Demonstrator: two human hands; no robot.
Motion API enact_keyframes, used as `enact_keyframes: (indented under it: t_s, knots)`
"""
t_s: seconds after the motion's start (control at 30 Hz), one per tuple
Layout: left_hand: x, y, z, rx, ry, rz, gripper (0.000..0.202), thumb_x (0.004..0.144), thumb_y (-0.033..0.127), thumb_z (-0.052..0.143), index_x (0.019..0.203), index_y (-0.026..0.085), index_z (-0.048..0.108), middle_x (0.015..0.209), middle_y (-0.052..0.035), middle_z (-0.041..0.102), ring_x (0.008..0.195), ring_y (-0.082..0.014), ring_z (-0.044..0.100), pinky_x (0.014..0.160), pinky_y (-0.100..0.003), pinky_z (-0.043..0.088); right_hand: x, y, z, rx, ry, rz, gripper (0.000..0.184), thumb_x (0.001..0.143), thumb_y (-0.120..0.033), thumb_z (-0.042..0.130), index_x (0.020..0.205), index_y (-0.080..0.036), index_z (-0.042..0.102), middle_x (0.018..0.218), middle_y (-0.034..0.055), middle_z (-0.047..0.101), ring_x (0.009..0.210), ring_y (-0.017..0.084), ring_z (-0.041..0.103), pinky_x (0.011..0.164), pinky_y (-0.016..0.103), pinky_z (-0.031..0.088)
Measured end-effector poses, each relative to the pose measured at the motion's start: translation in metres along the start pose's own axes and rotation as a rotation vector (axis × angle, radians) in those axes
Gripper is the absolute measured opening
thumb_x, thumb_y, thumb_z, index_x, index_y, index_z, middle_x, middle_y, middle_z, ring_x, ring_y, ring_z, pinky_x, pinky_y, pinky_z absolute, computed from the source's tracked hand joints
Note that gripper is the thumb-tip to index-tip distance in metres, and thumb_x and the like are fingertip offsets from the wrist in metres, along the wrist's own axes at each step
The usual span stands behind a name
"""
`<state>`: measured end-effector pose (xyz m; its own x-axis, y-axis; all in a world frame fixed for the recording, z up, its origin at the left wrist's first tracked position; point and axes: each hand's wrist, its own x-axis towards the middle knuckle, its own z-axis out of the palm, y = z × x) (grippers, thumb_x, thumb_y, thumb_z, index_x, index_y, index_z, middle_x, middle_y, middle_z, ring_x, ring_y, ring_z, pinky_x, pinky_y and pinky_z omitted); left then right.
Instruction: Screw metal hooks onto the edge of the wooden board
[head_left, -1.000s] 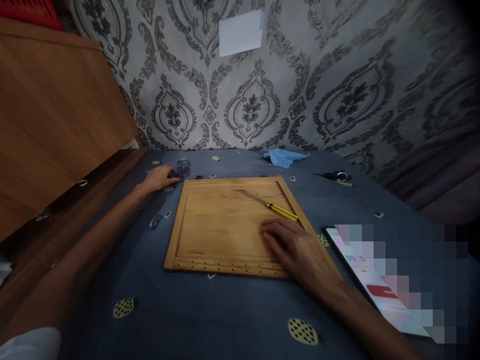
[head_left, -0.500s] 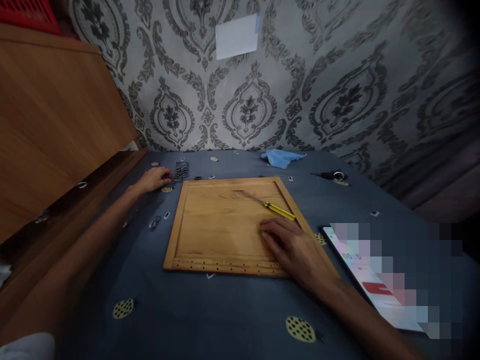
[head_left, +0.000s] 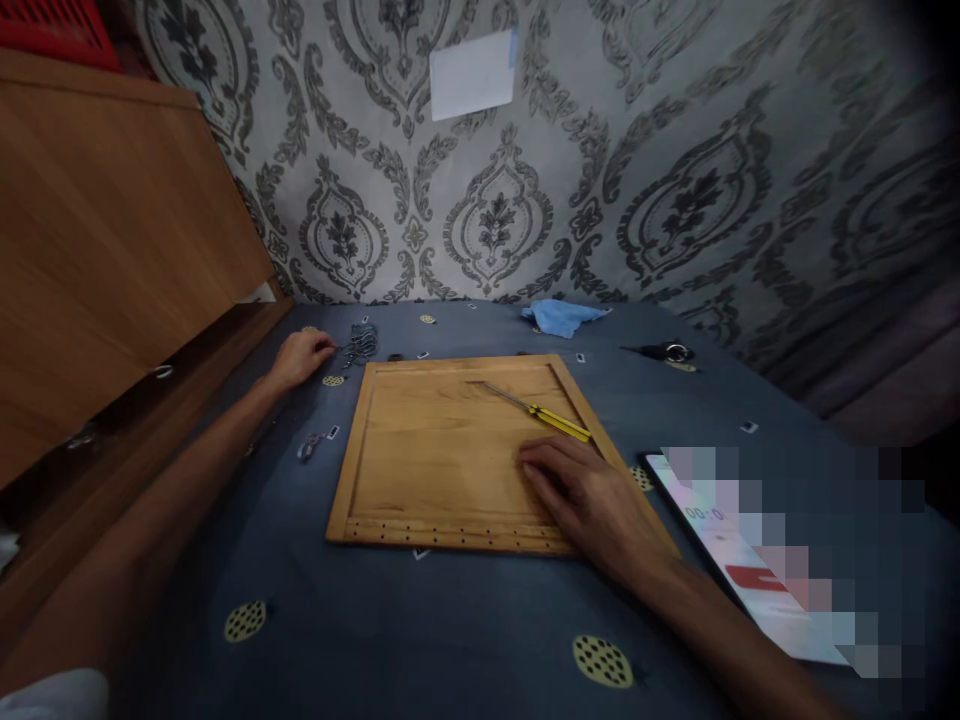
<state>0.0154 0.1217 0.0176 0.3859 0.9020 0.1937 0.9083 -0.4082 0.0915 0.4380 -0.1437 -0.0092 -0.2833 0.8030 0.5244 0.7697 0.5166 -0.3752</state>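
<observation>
A: can anyone tell if the left hand (head_left: 301, 358) is pinching something? fingertips are too tiny and dark for me

B: nope, and that wiry bundle (head_left: 363, 343) beside it is just a tangle at this size

A: the right hand (head_left: 600, 505) covers part of the wooden board's (head_left: 435, 450) near edge too

B: yeah, and the phone's (head_left: 694, 510) half lost under pixel blocks, plus the top edge chops the red basket (head_left: 56, 28)

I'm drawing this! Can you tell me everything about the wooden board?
The wooden board is light brown and four-sided, with grain, a raised rim and small dark holes along its near edge. It lies flat on dark blue cloth. A yellow-handled screwdriver lies on it, and the right hand rests on its right side.
</observation>
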Motion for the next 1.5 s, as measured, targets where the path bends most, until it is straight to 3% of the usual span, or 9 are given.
enact_keyframes:
  t_s: [0.3, 0.53, 0.7, 0.87, 1.03, 1.1, 1.23, 1.37, 1.5]
  knots:
    - [-0.001, 0.009, 0.011, 0.018, -0.028, -0.015, 0.033, 0.102, 0.038, 0.066, 0.127, 0.016, 0.065, 0.128, -0.0107, 0.068, 0.111, -0.0247, 0.069, 0.095, -0.047, 0.061, -0.001, 0.001, 0.001, -0.007, 0.005, -0.013, 0.021, 0.101, -0.019, 0.05, 0.093, -0.022, 0.068, 0.097, 0.0089, 0.078, 0.092, 0.026, 0.075, 0.082, 0.042, 0.062]
    - [0.0, 0.012, 0.005, -0.005, -0.058, 0.0, 0.033, 0.101, 0.037, 0.067, 0.126, 0.016, 0.066, 0.127, -0.0106, 0.068, 0.11, -0.0244, 0.069, 0.094, -0.046, 0.061, 0.0, 0.001, 0.001, -0.012, 0.009, -0.02, 0.022, 0.101, -0.02, 0.049, 0.093, -0.022, 0.07, 0.097, 0.0095, 0.078, 0.093, 0.026, 0.075, 0.081, 0.041, 0.062]
    - [-0.006, 0.008, -0.006, -0.038, -0.019, 0.01, 0.034, 0.101, 0.037, 0.067, 0.127, 0.016, 0.065, 0.127, -0.0107, 0.068, 0.111, -0.025, 0.069, 0.095, -0.047, 0.061, -0.001, 0.003, 0.002, -0.016, 0.009, -0.021, 0.021, 0.101, -0.021, 0.05, 0.094, -0.022, 0.07, 0.097, 0.0087, 0.078, 0.092, 0.025, 0.075, 0.082, 0.04, 0.062]
    - [-0.033, 0.002, -0.022, -0.081, -0.001, -0.022, 0.032, 0.102, 0.038, 0.066, 0.125, 0.015, 0.066, 0.124, -0.0101, 0.069, 0.11, -0.0246, 0.069, 0.096, -0.047, 0.06, -0.003, 0.006, 0.002, -0.016, 0.005, -0.028, 0.021, 0.102, -0.024, 0.05, 0.096, -0.021, 0.07, 0.1, 0.0098, 0.078, 0.095, 0.026, 0.075, 0.085, 0.042, 0.062]
    - [-0.082, -0.006, -0.036, -0.125, -0.082, -0.077, 0.028, 0.102, 0.039, 0.064, 0.113, 0.014, 0.069, 0.104, -0.0059, 0.072, 0.093, -0.0204, 0.07, 0.089, -0.042, 0.059, -0.003, 0.008, 0.003, -0.026, 0.001, -0.052, 0.021, 0.103, -0.025, 0.051, 0.098, -0.021, 0.071, 0.1, 0.0094, 0.078, 0.094, 0.027, 0.075, 0.084, 0.043, 0.062]
    - [-0.103, -0.007, -0.037, -0.141, -0.121, -0.086, 0.025, 0.102, 0.038, 0.064, 0.107, 0.014, 0.07, 0.097, -0.0046, 0.072, 0.089, -0.0197, 0.07, 0.088, -0.041, 0.058, -0.004, 0.009, 0.004, -0.019, -0.001, -0.056, 0.021, 0.103, -0.026, 0.051, 0.098, -0.021, 0.071, 0.1, 0.0093, 0.078, 0.094, 0.027, 0.075, 0.084, 0.044, 0.062]
    - [-0.134, -0.002, -0.029, -0.162, -0.126, -0.083, 0.017, 0.097, 0.029, 0.065, 0.106, 0.016, 0.071, 0.106, -0.0072, 0.073, 0.1, -0.0226, 0.069, 0.095, -0.043, 0.055, -0.005, 0.01, 0.005, -0.042, 0.022, -0.068, 0.021, 0.103, -0.025, 0.051, 0.098, -0.021, 0.071, 0.101, 0.0096, 0.078, 0.094, 0.027, 0.075, 0.084, 0.043, 0.062]
    - [-0.144, 0.008, -0.018, -0.194, -0.076, -0.074, 0.022, 0.09, 0.019, 0.058, 0.106, 0.019, 0.074, 0.109, -0.009, 0.074, 0.103, -0.0247, 0.069, 0.097, -0.042, 0.052, -0.003, 0.009, 0.005, -0.05, 0.011, -0.066, 0.022, 0.103, -0.026, 0.05, 0.096, -0.021, 0.07, 0.098, 0.0091, 0.078, 0.092, 0.027, 0.075, 0.082, 0.041, 0.062]
    - [-0.142, 0.021, -0.013, -0.264, -0.036, -0.048, 0.025, 0.088, 0.02, 0.055, 0.1, 0.02, 0.077, 0.102, -0.0085, 0.075, 0.099, -0.0252, 0.07, 0.093, -0.039, 0.054, -0.002, 0.007, 0.004, -0.053, 0.005, -0.053, 0.022, 0.103, -0.027, 0.05, 0.096, -0.022, 0.07, 0.098, 0.009, 0.078, 0.092, 0.027, 0.075, 0.081, 0.041, 0.061]
